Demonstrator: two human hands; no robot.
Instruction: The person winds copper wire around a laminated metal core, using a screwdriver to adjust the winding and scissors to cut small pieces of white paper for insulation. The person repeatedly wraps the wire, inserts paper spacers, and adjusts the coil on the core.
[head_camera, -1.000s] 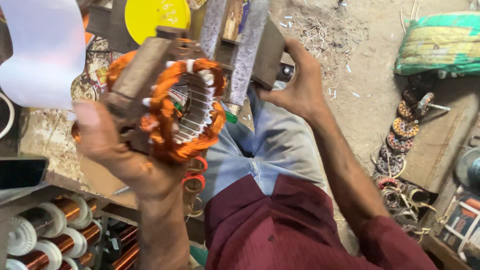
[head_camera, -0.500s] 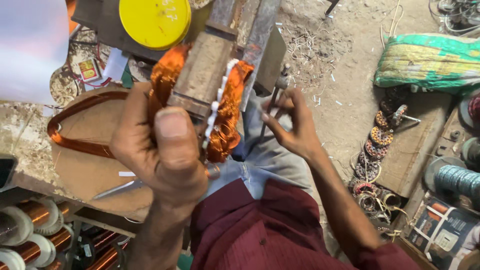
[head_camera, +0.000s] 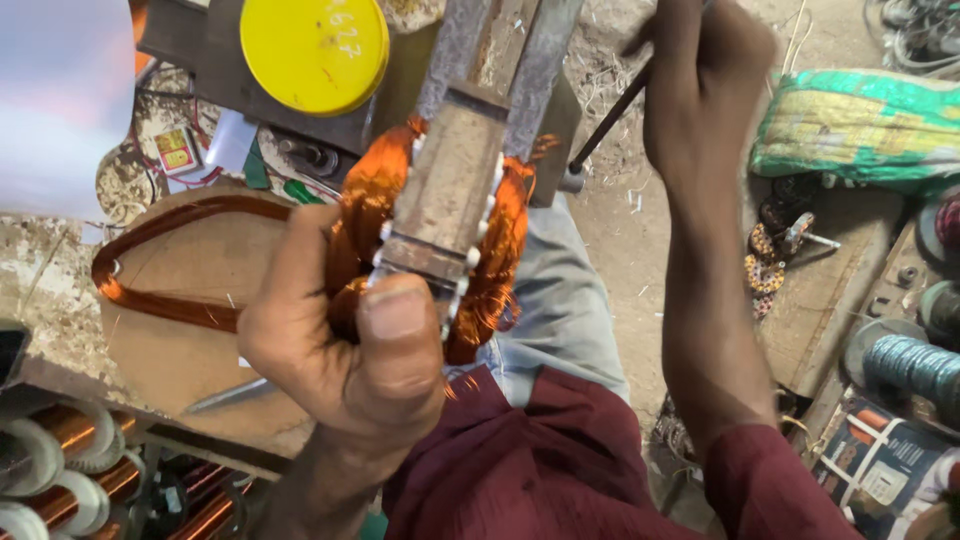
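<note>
Yellow lid, copper wire spools, green sack.

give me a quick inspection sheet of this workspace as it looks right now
surface: worn wooden board on a dusty bench; dirt floor beside it
job's things: motor core with orange copper windings, resting against two metal bars; thin dark rod
clutter: yellow round lid, loose copper wire loop, copper wire spools, green sack, teal spool
grippers: left hand clamped on the core's near end; right hand raised, fingers closed around the rod
cables: red wire by the lid, tangled
surroundings: person's maroon shirt and grey trousers; old coils on a plank
</note>
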